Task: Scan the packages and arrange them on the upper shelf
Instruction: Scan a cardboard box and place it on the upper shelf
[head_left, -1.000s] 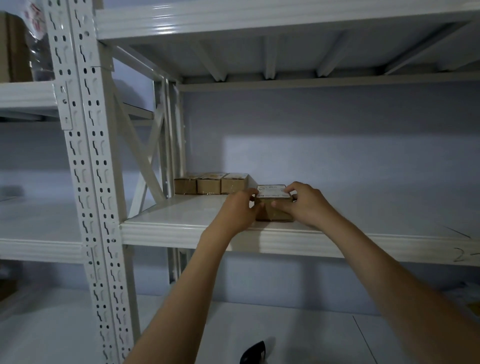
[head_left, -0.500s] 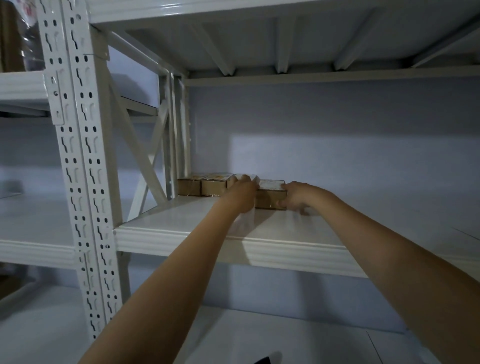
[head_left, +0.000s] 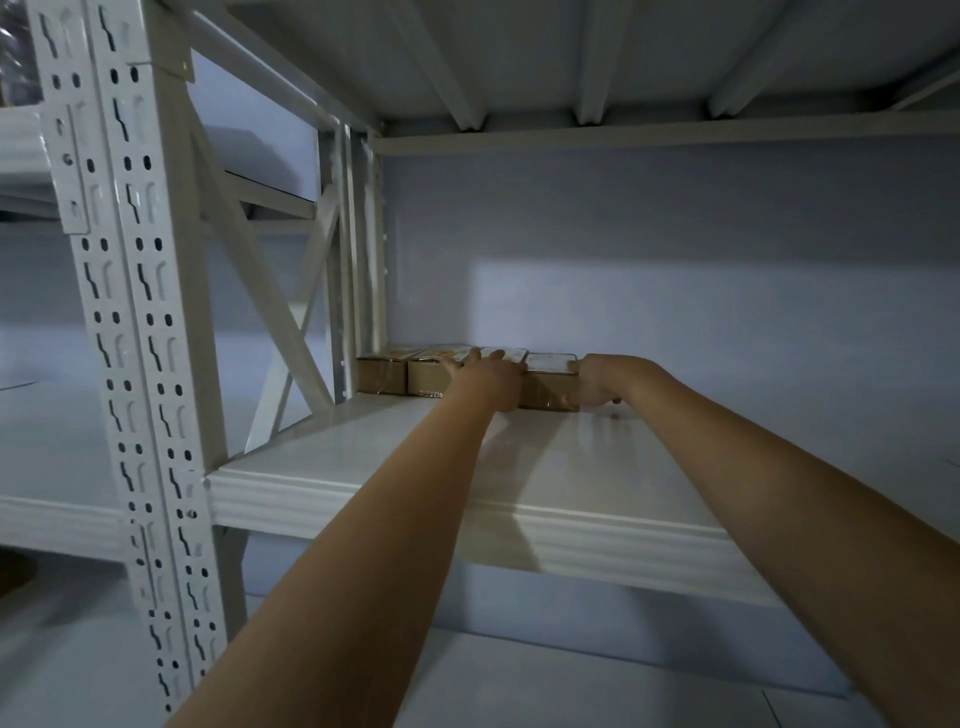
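Once pushed back, package (head_left: 548, 382) beside row (head_left: 410, 374).

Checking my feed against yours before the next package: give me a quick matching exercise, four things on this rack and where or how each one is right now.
Column one:
1. leftmost box
2. rightmost box
3. left hand
4. right hand

Column two:
A. at the right end of the rightmost box, fingers curled on it
B. at the row's far left, next to the rear upright
C. stretched over the third box, fingers reaching along the box tops
D. last in the row, between the two hands

Pairs: 1-B, 2-D, 3-C, 4-A
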